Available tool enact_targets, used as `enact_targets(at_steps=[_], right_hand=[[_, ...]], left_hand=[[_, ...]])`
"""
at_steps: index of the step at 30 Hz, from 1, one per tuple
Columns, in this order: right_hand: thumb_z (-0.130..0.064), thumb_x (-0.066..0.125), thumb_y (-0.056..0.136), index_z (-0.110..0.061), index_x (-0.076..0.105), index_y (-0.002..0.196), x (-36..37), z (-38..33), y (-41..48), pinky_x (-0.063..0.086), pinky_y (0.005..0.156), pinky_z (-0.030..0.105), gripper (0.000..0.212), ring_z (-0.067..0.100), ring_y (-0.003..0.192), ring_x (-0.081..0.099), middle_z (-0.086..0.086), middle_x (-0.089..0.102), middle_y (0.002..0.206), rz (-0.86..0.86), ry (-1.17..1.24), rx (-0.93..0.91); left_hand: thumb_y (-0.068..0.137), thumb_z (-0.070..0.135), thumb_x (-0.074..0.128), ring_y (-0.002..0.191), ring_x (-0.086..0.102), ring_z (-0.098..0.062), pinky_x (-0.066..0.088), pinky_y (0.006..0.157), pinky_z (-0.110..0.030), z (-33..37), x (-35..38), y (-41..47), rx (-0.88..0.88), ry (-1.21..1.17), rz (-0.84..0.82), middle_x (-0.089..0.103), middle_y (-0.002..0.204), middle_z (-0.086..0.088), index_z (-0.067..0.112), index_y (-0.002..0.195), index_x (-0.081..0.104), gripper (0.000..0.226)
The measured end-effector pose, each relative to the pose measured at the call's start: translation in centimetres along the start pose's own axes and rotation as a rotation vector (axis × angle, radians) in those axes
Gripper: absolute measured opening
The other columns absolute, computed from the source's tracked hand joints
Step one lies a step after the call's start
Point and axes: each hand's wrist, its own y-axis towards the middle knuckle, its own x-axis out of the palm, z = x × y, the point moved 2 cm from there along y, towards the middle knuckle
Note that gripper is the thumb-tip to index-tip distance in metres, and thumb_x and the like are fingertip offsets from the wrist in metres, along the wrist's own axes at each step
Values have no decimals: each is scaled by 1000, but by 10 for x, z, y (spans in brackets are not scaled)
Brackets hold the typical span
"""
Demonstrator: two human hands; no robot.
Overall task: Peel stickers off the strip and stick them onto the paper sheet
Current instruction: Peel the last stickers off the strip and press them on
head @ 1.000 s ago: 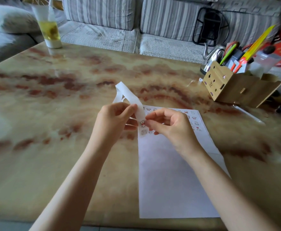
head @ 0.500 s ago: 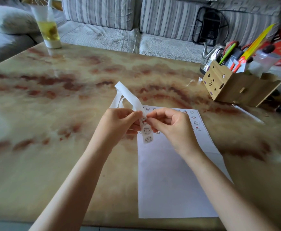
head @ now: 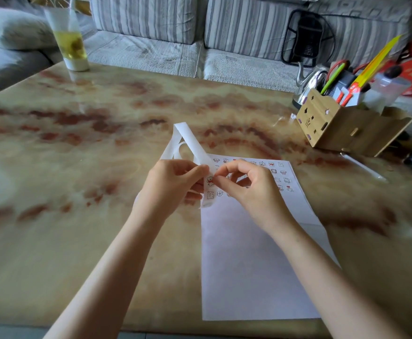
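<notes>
Over paper sheet (head: pixel 249 265), 11 o'clock corner | left hand (head: pixel 173 184) grips strip (head: pixel 192 148), now fed lower | right hand (head: pixel 251 189) pinches sticker (head: pixel 210 180) | peel likely starting

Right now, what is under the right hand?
The paper sheet lies under it, with rows of small stickers at its far end. The right hand covers the middle stickers, so how many there are cannot be seen.
</notes>
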Motion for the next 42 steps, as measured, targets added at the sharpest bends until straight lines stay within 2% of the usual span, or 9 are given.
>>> enact_targets(at_steps=[5,8,13,16,19,22,30,38,42], right_hand=[[-17,66,88,-21,65,80,-3,-2,-1,39,62,10,9,1,64,49,-21,60,72,9,3,-41],[-16,66,88,-20,66,81,-11,1,2,46,67,19,9,2,68,53,-15,62,74,66,74,1],[-10,69,84,-8,67,83,-33,23,12,42,50,18,3,6,54,56,-4,64,66,81,61,243],[-8,72,80,-6,68,80,-40,37,10,33,43,7,4,2,43,49,-3,63,66,83,-38,366],[-8,73,79,-10,68,74,-41,44,9,33,41,8,6,1,38,46,-6,65,68,78,-90,423],[-9,73,78,-10,70,76,-40,45,10,33,40,8,4,0,37,44,-6,65,69,76,-109,448],[-8,73,78,-5,71,79,-40,45,9,35,43,5,3,-5,38,46,-3,65,69,56,-96,463],[-12,76,75,-8,72,74,-39,47,8,35,44,6,6,-1,41,44,-5,64,65,59,-112,445],[-10,74,76,-13,69,67,-38,49,8,37,49,14,11,8,50,44,1,66,71,66,-116,428]], left_hand=[[89,21,63,65,71,-17,60,71,-39,-1,0,1,-6,-17,12,74,71,-5,8,77,72,20],[89,18,62,63,70,-19,60,69,-43,-3,-1,2,-1,-21,39,74,71,-7,6,78,73,20],[88,19,63,70,71,-32,60,69,-47,-5,-5,5,-1,1,65,73,72,-10,9,75,73,19],[88,19,63,70,71,-32,60,68,-46,-5,-4,5,3,6,65,73,73,-11,8,76,72,19],[88,18,62,67,69,-30,60,66,-43,-5,-3,5,-3,4,58,72,72,-10,7,77,72,19],[89,19,62,65,68,-27,61,63,-40,-5,-3,6,-3,11,54,72,71,-8,8,76,72,19],[88,20,62,67,70,-28,60,67,-44,-6,-4,6,6,16,50,73,78,-12,6,81,73,19],[88,19,62,73,72,-31,60,66,-43,-6,-4,6,10,14,47,74,78,-11,7,81,73,18],[88,20,62,73,72,-31,60,67,-45,-6,-4,6,14,20,48,74,77,-10,8,79,73,18]])
